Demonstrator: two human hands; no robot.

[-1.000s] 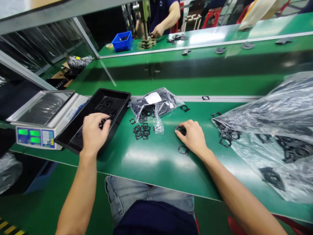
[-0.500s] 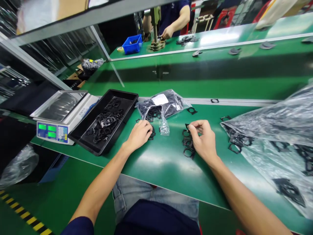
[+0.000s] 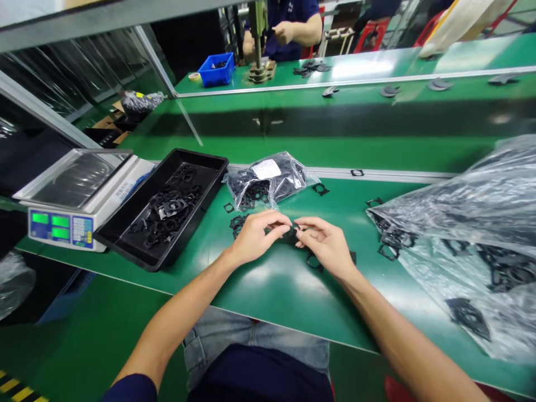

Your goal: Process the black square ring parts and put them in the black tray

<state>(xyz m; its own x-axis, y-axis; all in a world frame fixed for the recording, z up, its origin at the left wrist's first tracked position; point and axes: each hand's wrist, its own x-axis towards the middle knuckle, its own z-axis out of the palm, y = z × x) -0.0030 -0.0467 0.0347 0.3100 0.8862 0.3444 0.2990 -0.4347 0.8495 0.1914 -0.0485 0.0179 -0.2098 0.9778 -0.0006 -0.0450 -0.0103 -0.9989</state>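
My left hand (image 3: 258, 237) and my right hand (image 3: 325, 244) meet above the green table, both with fingers pinched. Between the fingertips is a small black plastic part (image 3: 290, 234), mostly covered by the fingers. Beneath and beside my right hand lie flat black ring-shaped frames (image 3: 313, 261), partly hidden by it. A small pile of similar black rings (image 3: 237, 224) sits just left of my left hand. Behind the hands rests a clear bag (image 3: 288, 170) of black parts with a white label.
On the left stand a black tray (image 3: 205, 207) of loose black parts and a digital scale (image 3: 61, 229). A large plastic bag (image 3: 464, 206) spills black frames at the right. Across the table, a co-worker's hand (image 3: 285, 32) is near a press (image 3: 259, 44) and a blue bin (image 3: 216, 70).
My left hand has moved right from the ring pile, and my right hand has moved left from the row of frames. They now meet at a black part. The view has shifted slightly.
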